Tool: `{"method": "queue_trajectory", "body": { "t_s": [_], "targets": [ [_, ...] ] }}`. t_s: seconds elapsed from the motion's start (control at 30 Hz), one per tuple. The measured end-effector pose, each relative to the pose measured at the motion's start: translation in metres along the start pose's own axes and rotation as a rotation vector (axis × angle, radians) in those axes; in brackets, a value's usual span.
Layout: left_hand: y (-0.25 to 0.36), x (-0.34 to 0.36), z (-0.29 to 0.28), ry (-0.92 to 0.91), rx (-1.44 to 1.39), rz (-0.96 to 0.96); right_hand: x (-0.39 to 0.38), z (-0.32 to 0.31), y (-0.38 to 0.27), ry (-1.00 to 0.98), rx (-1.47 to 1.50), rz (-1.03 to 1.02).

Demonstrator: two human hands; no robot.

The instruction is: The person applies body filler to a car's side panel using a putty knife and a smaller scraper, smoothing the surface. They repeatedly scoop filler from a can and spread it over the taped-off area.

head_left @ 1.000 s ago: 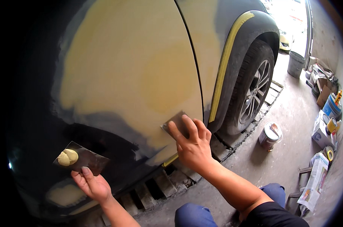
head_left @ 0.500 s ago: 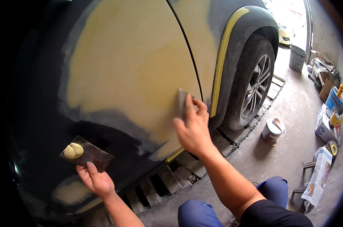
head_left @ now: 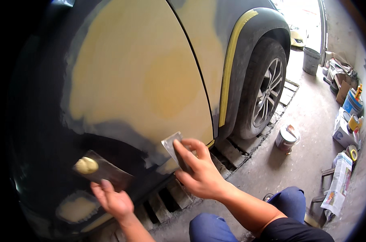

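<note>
My left hand (head_left: 113,198) grips the lower edge of a thin dark flat plate (head_left: 110,171), thumb on top. A lump of pale yellow body filler (head_left: 87,165) sits at the plate's far left corner. My right hand (head_left: 199,169) pinches a flat filler spreader (head_left: 174,148) with a greyish blade, held in front of the lower part of the car door (head_left: 126,76). Whether the blade touches the panel, I cannot tell. The door carries a broad, smoothed patch of yellow filler with grey sanded borders, and a rounder, deeper yellow area (head_left: 170,80) lies near the door seam.
Yellow masking tape (head_left: 233,60) edges the wheel arch beside the wheel (head_left: 267,92). A filler tin (head_left: 288,137) stands on the floor to the right. Along the wall are a grey bucket (head_left: 311,61), a blue pail (head_left: 352,103), tape rolls (head_left: 353,122) and a paper-covered stool (head_left: 338,183).
My right hand with the spreader has come down and left from the middle of the door. My left hand with the plate has shifted slightly right and down. The view has turned a little.
</note>
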State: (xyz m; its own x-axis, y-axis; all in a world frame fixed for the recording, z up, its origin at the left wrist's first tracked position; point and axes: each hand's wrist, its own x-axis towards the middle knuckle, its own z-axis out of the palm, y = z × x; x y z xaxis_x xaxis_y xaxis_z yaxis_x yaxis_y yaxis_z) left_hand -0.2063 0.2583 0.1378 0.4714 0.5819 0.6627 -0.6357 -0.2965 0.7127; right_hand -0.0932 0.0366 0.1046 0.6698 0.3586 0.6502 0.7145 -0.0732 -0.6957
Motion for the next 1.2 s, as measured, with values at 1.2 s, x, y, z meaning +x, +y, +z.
{"method": "queue_trajectory", "body": {
  "t_s": [1.2],
  "targets": [
    [-0.035,0.012,0.019,-0.013,-0.015,0.143,0.101,-0.068,0.060,0.218,-0.701,-0.232]
  ]
}}
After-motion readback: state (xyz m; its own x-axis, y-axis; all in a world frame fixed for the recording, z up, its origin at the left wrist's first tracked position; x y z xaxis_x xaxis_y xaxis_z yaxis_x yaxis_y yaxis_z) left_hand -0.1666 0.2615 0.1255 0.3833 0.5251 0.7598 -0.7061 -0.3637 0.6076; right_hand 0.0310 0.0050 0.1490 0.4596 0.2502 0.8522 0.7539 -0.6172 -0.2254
